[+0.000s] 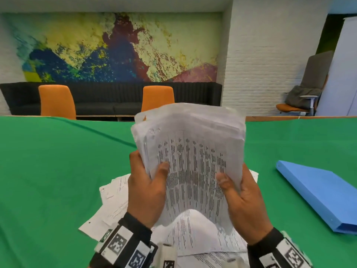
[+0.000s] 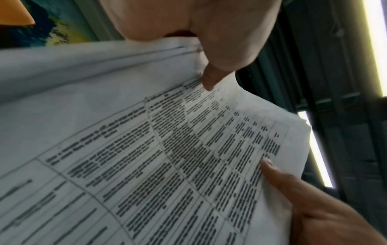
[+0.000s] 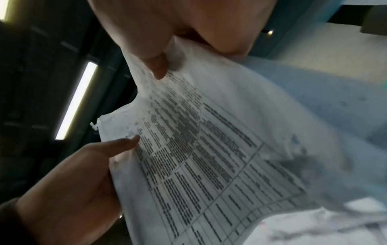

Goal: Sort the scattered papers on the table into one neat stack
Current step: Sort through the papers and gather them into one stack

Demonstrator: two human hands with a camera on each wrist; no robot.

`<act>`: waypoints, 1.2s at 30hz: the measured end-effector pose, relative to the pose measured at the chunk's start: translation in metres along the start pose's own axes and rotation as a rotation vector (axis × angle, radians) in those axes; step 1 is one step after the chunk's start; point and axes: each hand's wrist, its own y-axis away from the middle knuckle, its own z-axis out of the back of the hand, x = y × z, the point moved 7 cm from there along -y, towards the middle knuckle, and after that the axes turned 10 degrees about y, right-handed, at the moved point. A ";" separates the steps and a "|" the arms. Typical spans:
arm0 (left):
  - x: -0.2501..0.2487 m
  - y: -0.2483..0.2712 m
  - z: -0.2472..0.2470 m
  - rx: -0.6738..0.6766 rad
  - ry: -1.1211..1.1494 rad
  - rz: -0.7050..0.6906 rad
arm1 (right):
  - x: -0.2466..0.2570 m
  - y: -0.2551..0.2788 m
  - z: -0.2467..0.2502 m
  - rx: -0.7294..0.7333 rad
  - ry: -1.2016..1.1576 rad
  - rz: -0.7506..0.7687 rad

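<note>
A thick bundle of printed white papers stands upright above the green table, its top sheet a printed table facing me. My left hand grips the bundle's left edge, thumb on the front. My right hand grips its right edge, thumb likewise on the front. The left wrist view shows the printed sheet with my left thumb pressed on it. In the right wrist view the same sheet is pinched under my right thumb. More loose papers lie scattered on the table beneath my hands.
A blue ring binder lies closed on the table to the right. Two orange chairs stand behind the far table edge, with a black sofa along the wall. Green tabletop stretches wide on the left.
</note>
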 end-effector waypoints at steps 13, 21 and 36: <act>0.064 0.036 -0.015 0.215 0.102 0.328 | -0.075 0.031 -0.016 0.298 -0.288 -0.482; 0.058 0.036 -0.032 0.477 0.140 0.563 | -0.077 0.022 0.050 0.479 -0.010 -0.434; 0.181 -0.005 0.090 0.477 -0.877 0.773 | -0.263 0.122 0.143 0.382 0.234 -0.848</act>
